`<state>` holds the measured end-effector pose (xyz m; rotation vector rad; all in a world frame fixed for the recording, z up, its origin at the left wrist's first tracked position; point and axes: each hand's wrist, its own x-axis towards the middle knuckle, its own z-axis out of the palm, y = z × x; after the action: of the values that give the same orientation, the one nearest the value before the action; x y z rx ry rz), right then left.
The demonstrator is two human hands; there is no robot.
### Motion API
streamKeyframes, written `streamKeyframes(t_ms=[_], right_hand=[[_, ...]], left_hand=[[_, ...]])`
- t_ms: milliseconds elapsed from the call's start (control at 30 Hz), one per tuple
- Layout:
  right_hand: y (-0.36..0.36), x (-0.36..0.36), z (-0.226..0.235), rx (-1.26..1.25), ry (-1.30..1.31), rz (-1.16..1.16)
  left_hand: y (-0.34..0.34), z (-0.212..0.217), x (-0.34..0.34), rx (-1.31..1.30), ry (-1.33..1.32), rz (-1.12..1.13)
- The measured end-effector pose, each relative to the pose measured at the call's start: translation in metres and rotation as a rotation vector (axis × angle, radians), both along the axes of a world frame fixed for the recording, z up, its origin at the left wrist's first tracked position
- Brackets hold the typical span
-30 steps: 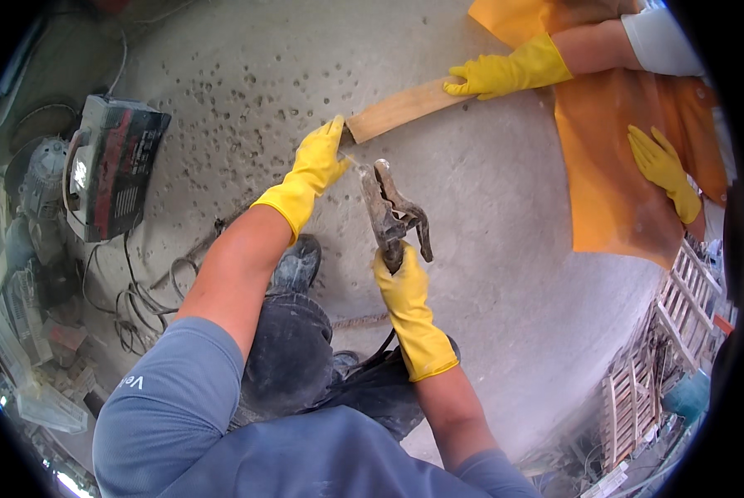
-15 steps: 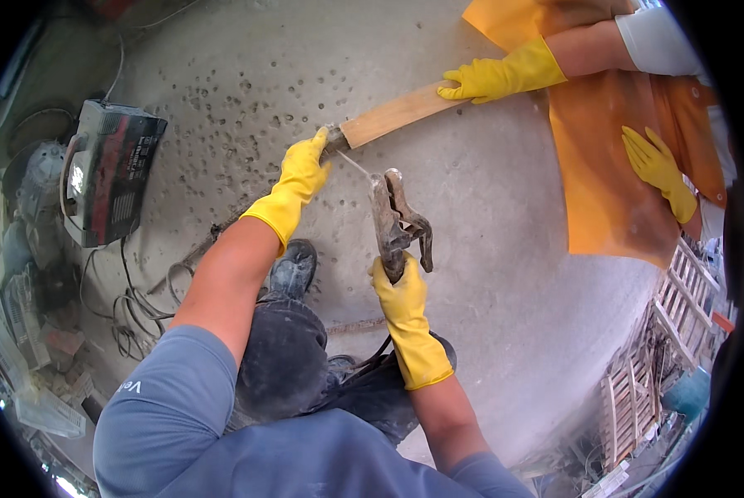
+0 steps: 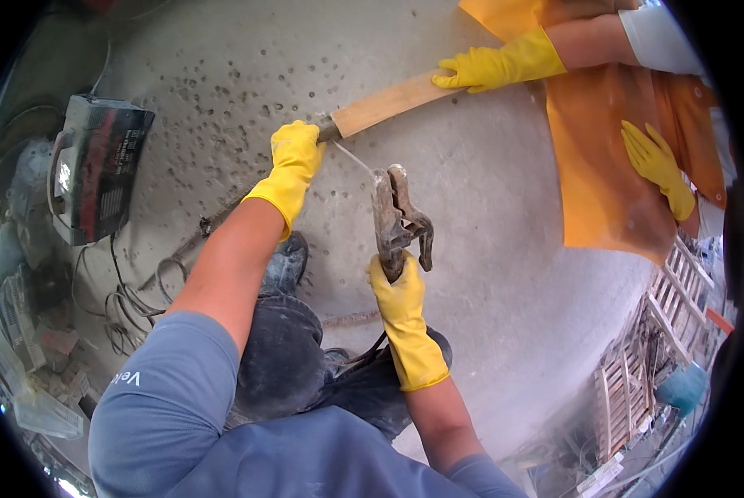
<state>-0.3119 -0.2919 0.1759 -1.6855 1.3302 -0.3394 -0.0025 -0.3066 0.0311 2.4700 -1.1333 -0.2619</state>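
Observation:
My left hand [image 3: 294,159], in a yellow rubber glove, is closed around the end of a dark, rough metal piece [image 3: 328,128]. Against that piece lies a light wooden strip [image 3: 389,104], its far end under a co-worker's yellow-gloved hand [image 3: 505,66]. My right hand [image 3: 398,295], gloved alike, grips the handle of a worn welding electrode holder [image 3: 394,217] with its jaws pointing away from me. From the jaws a thin pale welding rod [image 3: 354,157] slants up left, its tip near the metal piece; whether they touch I cannot tell.
A black and red welding machine [image 3: 106,170] stands at the left, dark cables [image 3: 127,307] beside it. Pitted concrete floor [image 3: 488,191] lies underneath. At the right hangs the co-worker's orange apron [image 3: 600,166], with another gloved hand [image 3: 658,166] on it. Wooden pallets [image 3: 625,390] lie lower right.
The view has shifted slightly. The wooden strip, the metal piece and my left hand sit a little farther left, and the strip a little higher. My right hand has hardly moved; both grips are unchanged.

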Motion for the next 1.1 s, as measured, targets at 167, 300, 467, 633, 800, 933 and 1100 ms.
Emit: streamKeyframes(t_ms=[167,300,467,633,800,933,1100], right_hand=[[0.001,-0.002,-0.004,0.009,0.011,-0.038],[0.002,-0.005,-0.01,-0.006,0.033,-0.025],[0.0,-0.006,-0.014,0.005,0.031,-0.021],[-0.001,-0.004,-0.012,0.024,0.067,-0.004],[0.001,-0.002,-0.013,0.013,0.045,-0.003],[0.001,0.0,-0.014,0.004,0.04,0.0],[0.001,0.004,-0.012,0.016,0.004,0.0]], left_hand=[[-0.004,-0.008,0.002,0.026,0.01,-0.028],[-0.004,-0.01,0.004,0.022,0.019,-0.046],[-0.004,-0.006,0.006,0.04,0.022,-0.081],[0.001,0.002,0.009,0.04,0.035,-0.119],[0.002,0.002,0.007,-0.003,0.006,-0.11],[0.001,0.005,0.008,0.018,0.017,-0.097],[0.007,0.004,0.011,0.019,0.097,-0.097]])
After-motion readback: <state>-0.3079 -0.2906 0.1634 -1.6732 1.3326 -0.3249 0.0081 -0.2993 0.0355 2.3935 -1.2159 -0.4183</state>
